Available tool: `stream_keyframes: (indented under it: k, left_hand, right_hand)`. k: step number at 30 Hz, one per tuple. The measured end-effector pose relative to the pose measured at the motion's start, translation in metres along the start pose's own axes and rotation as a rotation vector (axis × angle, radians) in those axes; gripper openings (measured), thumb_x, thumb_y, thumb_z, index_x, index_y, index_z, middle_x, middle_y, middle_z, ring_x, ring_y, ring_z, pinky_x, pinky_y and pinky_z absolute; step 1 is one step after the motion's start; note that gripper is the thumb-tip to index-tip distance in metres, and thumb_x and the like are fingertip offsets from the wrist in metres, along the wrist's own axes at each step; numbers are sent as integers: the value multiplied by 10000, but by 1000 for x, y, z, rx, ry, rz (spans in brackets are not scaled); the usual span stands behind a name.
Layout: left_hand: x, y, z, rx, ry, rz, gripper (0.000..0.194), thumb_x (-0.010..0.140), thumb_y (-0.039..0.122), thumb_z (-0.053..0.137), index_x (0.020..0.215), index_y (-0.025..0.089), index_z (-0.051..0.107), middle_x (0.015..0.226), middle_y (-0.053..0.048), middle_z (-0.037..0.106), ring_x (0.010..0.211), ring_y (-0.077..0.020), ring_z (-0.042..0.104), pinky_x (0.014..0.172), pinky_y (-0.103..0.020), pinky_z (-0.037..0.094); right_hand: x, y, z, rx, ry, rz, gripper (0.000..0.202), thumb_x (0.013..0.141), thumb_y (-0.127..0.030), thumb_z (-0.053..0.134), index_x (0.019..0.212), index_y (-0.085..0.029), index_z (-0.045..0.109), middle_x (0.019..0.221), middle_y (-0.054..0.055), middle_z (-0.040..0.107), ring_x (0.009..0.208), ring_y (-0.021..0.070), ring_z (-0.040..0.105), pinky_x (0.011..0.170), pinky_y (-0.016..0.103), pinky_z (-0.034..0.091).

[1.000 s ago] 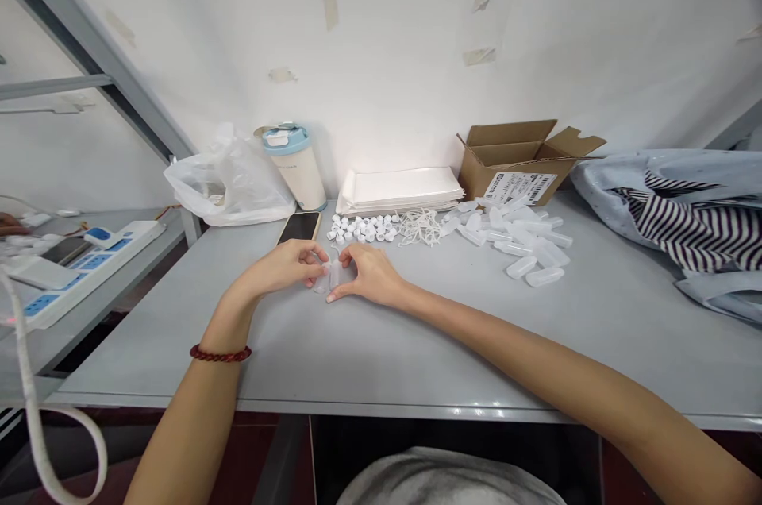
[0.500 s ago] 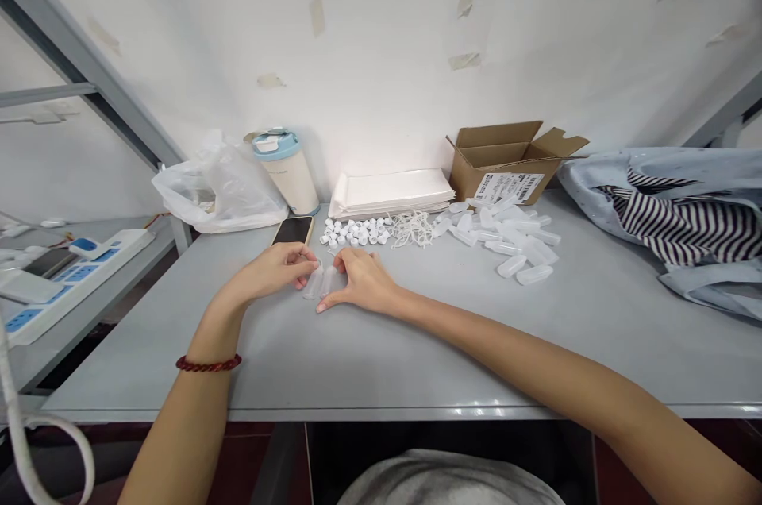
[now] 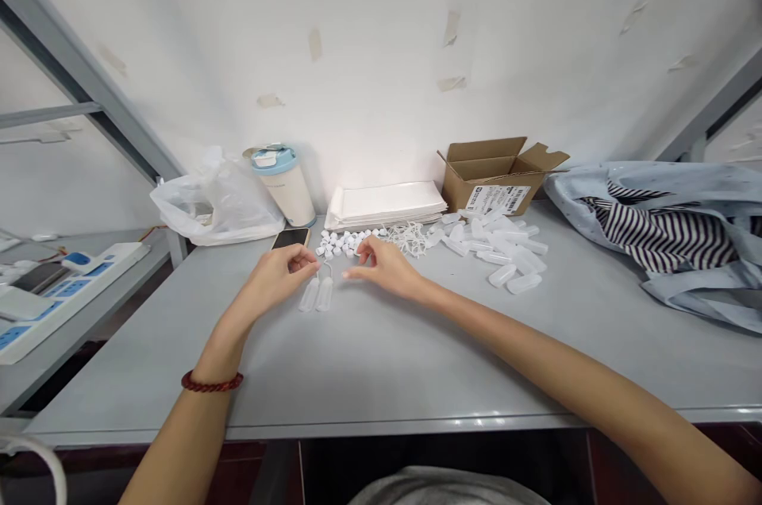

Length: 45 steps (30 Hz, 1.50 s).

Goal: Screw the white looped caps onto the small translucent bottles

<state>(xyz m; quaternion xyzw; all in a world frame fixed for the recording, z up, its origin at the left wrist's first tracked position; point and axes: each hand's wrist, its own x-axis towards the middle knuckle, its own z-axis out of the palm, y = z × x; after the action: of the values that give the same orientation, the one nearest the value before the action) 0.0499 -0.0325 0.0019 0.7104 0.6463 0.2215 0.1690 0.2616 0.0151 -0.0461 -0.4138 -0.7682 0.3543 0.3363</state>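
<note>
Two translucent plastic tubes lie side by side on the grey table, a left tube (image 3: 309,295) and a right tube (image 3: 324,294), each with a thin white cord at its upper end. The thumb and fingertips of my left hand (image 3: 279,273) are pinched together at the cord of the left tube. To the right of the tubes, my right hand (image 3: 390,268) is held open, thumb and fingers apart, with nothing visible in it. Its fingertips are close to a pile of small white caps (image 3: 339,241). A heap of white cord loops (image 3: 410,237) lies behind that hand.
Many loose translucent tubes (image 3: 524,259) are heaped before an open cardboard box (image 3: 497,179). At the back stand a stack of white trays (image 3: 386,203), a tumbler (image 3: 289,191) and a plastic bag (image 3: 217,203). A phone (image 3: 291,237) lies near my left hand; a cloth bag (image 3: 595,211) sits at right.
My right hand has left the two tubes and moved right, toward the caps. My left hand stays by the tubes, which now show more fully. The camera view has tilted slightly upward.
</note>
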Motion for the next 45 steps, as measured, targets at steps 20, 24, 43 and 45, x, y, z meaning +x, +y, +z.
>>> stream_keyframes:
  k: [20,24,43,45]
  left_hand:
    - [41,93,117,300,76,710,299,850,18,393,1035,118,604,1184,-138,587,1101,-274,503,949,-433,463]
    - [38,87,132,404,104,735,354,837,-35,358,1077,91,586,1222,-170,558,1101,-283,485,934,-440,466]
    - [39,71,133,-65,194,627,299,867,97,442,1094,146,630,1121,-112,637,1057,-253,557,925,-454,492]
    - [38,71,133,-7,137,673,318,864,76,429,1091,142,641,1151,-114,637,1076,-263,530,953,-475,472]
  right_hand:
    - [-57,61,-118,-1037,174,-94,289,877,-71,514,1120,-161,642,1211,124,632,1079,288,538,789,371,378]
    - [-57,64,-119,-1036,130,-78,313,893,-73,491,1161,-165,622,1285,119,600,1105,286,525,804,377,378]
    - [-57,73,-125,-900,164,23,279,918,-162,480,1146,-140,640,1184,169,532,1011,274,551,829,402,430]
    - [-59,69,-123,-926,151,44,272,922,-188,489,1136,-152,653,1211,173,520,1026,282,546,848,416,429]
